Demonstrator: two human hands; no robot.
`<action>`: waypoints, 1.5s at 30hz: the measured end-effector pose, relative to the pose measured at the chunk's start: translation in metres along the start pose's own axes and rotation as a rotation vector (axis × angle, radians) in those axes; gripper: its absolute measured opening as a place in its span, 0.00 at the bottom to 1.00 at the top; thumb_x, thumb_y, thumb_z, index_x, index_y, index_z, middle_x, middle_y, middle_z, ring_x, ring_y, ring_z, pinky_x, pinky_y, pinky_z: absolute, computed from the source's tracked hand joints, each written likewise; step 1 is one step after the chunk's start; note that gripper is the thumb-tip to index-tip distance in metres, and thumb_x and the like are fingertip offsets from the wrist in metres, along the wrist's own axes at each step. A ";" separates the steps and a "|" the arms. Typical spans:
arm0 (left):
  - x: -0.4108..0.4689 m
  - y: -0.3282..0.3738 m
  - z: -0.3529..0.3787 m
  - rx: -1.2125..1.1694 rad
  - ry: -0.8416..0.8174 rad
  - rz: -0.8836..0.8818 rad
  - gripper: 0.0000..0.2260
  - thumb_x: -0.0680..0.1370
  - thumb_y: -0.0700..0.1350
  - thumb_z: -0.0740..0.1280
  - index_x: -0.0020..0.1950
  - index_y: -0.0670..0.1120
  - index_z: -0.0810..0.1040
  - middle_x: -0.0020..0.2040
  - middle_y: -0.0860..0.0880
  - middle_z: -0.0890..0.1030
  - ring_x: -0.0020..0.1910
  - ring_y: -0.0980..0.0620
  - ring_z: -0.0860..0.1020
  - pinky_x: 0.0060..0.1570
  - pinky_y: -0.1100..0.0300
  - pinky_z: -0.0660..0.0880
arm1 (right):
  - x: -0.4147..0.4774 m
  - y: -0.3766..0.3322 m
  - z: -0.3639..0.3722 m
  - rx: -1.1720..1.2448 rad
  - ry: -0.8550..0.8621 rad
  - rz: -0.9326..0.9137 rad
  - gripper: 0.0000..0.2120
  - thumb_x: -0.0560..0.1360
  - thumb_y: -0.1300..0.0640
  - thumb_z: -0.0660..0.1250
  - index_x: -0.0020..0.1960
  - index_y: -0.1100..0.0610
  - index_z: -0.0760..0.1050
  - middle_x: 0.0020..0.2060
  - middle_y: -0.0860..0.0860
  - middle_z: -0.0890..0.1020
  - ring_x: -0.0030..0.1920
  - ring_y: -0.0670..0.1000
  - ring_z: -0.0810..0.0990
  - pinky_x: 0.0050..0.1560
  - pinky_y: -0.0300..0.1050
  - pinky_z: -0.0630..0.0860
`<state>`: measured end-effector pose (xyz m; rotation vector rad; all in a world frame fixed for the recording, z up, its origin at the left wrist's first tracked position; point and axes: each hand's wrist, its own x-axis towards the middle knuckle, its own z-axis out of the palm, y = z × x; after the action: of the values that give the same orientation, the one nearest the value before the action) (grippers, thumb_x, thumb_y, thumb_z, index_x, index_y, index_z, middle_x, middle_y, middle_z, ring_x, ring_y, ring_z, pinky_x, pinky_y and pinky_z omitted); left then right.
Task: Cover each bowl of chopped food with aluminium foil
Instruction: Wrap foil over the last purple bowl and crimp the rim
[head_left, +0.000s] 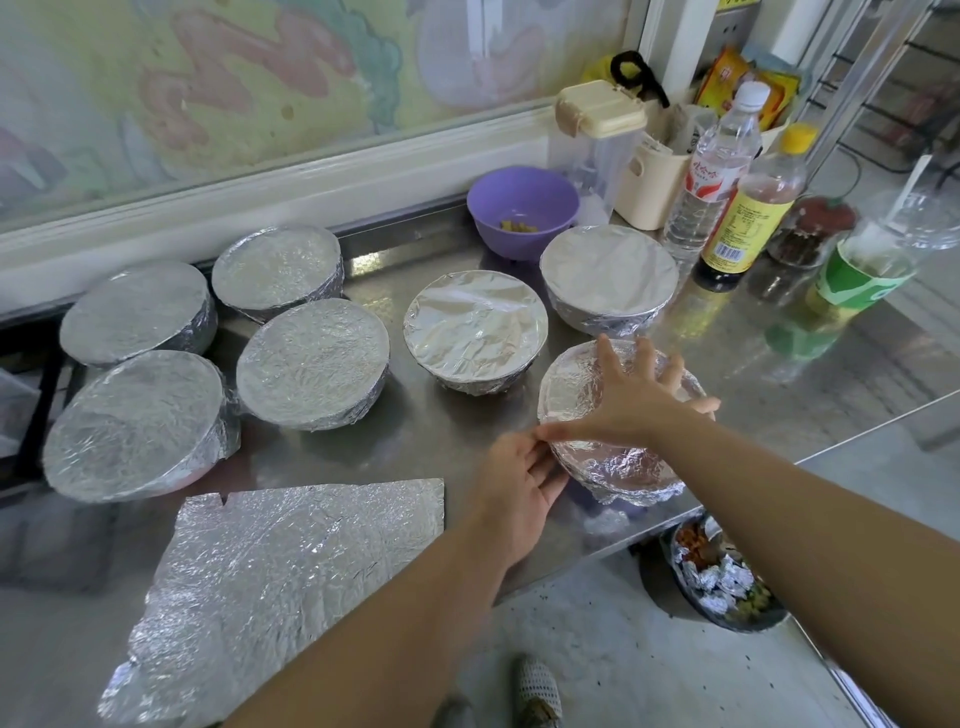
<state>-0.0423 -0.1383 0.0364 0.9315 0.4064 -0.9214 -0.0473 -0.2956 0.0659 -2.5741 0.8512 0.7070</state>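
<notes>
Right hand (631, 395) spread flat on round foil-wrapped bowl (613, 467) near steel counter edge (727, 483); left hand (519, 478) open, fingers against rim. Hard press risks tearing foil or tipping bowl off edge. Purple plastic bowl (522, 208) uncovered.

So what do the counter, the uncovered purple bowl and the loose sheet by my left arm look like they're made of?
Counter: likely stainless steel, brushed, with dull reflections. Purple bowl: probably plastic, matte and evenly coloured. Loose sheet: aluminium foil, shiny and finely crinkled.
</notes>
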 end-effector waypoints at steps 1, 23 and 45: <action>0.000 0.004 -0.003 -0.013 -0.066 -0.038 0.20 0.80 0.42 0.53 0.64 0.35 0.76 0.64 0.39 0.80 0.67 0.41 0.75 0.71 0.46 0.69 | 0.000 0.000 0.000 0.003 -0.001 -0.003 0.75 0.43 0.12 0.61 0.79 0.38 0.29 0.79 0.51 0.29 0.78 0.67 0.32 0.66 0.86 0.46; 0.027 0.074 0.028 0.447 -0.182 -0.371 0.26 0.82 0.57 0.49 0.64 0.40 0.76 0.67 0.41 0.78 0.62 0.43 0.75 0.73 0.45 0.65 | 0.009 0.000 0.010 0.007 0.068 0.026 0.74 0.46 0.12 0.63 0.79 0.38 0.31 0.80 0.50 0.31 0.79 0.66 0.33 0.65 0.86 0.47; 0.052 0.090 0.056 0.913 -0.170 -0.424 0.24 0.82 0.59 0.47 0.59 0.48 0.77 0.56 0.45 0.80 0.50 0.46 0.78 0.49 0.56 0.74 | 0.010 -0.005 0.012 0.021 0.069 0.040 0.74 0.46 0.14 0.66 0.79 0.38 0.30 0.80 0.51 0.31 0.78 0.67 0.32 0.63 0.88 0.45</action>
<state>0.0575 -0.1867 0.0793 1.6088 0.0058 -1.6201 -0.0416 -0.2913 0.0513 -2.5829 0.9287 0.6196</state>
